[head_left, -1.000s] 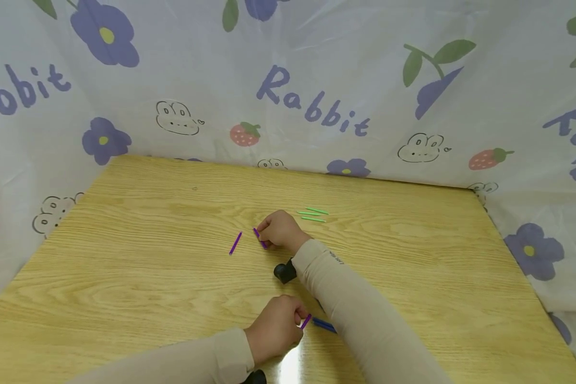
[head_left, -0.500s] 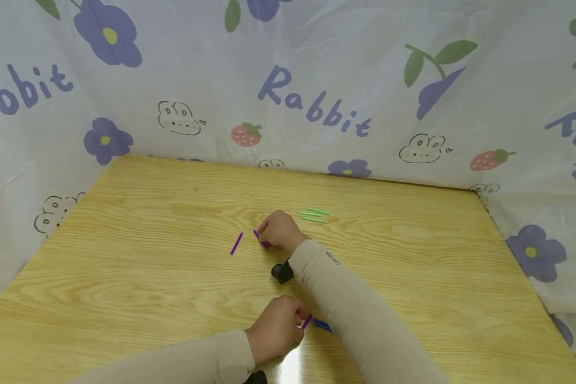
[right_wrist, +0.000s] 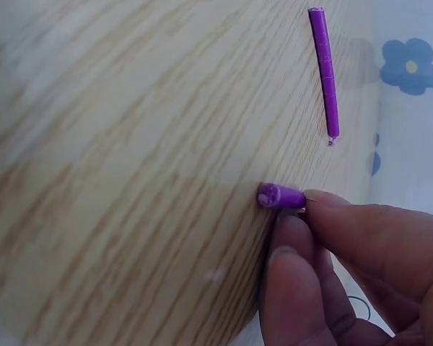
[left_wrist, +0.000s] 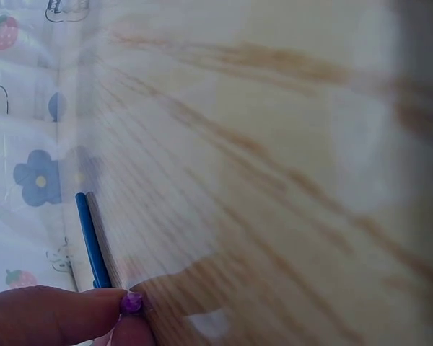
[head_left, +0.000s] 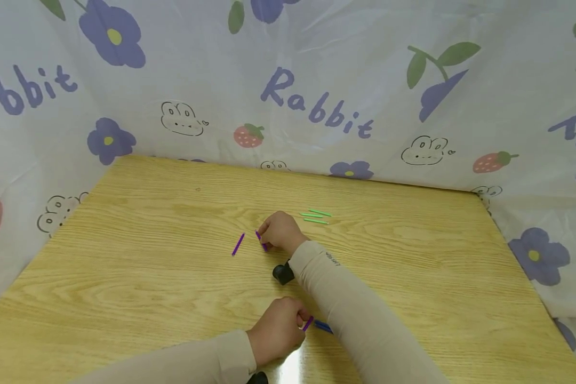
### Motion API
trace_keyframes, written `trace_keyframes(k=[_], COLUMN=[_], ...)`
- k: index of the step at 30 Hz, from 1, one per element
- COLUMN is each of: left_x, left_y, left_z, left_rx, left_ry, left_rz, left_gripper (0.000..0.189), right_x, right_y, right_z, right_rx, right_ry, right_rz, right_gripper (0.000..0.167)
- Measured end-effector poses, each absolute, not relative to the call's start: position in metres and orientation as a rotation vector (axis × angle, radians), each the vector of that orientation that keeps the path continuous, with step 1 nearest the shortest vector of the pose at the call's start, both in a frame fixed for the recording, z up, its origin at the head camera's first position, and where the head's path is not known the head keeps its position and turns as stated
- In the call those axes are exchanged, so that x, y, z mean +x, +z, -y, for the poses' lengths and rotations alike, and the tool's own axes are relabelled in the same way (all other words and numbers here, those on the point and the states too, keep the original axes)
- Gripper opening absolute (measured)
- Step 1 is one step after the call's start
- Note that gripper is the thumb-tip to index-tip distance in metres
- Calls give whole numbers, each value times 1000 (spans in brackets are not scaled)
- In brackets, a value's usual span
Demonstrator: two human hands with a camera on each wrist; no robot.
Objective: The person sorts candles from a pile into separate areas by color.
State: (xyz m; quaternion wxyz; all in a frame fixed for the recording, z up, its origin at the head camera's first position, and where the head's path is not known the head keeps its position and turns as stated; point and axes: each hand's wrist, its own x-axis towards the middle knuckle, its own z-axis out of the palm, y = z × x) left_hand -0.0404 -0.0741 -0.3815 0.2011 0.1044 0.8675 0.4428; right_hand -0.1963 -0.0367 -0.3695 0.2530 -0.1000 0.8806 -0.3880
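My right hand (head_left: 281,232) pinches a short purple stick (right_wrist: 281,196) between thumb and fingers, low over the wooden table. Left of it, a second purple stick (head_left: 238,244) lies slanted on the wood, its tip leaning toward the held one; the right wrist view shows this loose stick (right_wrist: 325,76) too. Closer to the body, my left hand (head_left: 277,329) pinches another purple stick (head_left: 308,324), seen end-on as a purple tip (left_wrist: 132,303) in the left wrist view. Just right of that hand lie blue sticks (head_left: 323,326), partly hidden by the right sleeve.
Three green sticks (head_left: 315,216) lie beyond the right hand. The wooden table (head_left: 149,240) backs onto a white sheet (head_left: 211,64) printed with flowers, rabbits and strawberries. A black wrist camera (head_left: 283,273) sits under the right cuff, and the right forearm crosses the table's front.
The head view has shifted very slightly. Both hands keep their pinch on the purple sticks and stay in nearly the same places.
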Motion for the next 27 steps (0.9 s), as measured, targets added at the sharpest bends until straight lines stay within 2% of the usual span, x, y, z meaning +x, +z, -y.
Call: trace_keyframes(k=[16,27], left_x=[-41,-40], left_y=[-381,-379], left_z=[71,70], left_rx=[287,302], left_ry=[1209,1164], left_rz=[-2402,-2469], left_gripper=[25,23], right_x=[-195,-197], right_y=[-368,-358], right_z=[29,22], right_rx=[-263,-321], right_ry=[-1116,-1123], right_rz=[-2355,-2346], right_gripper=[15,31])
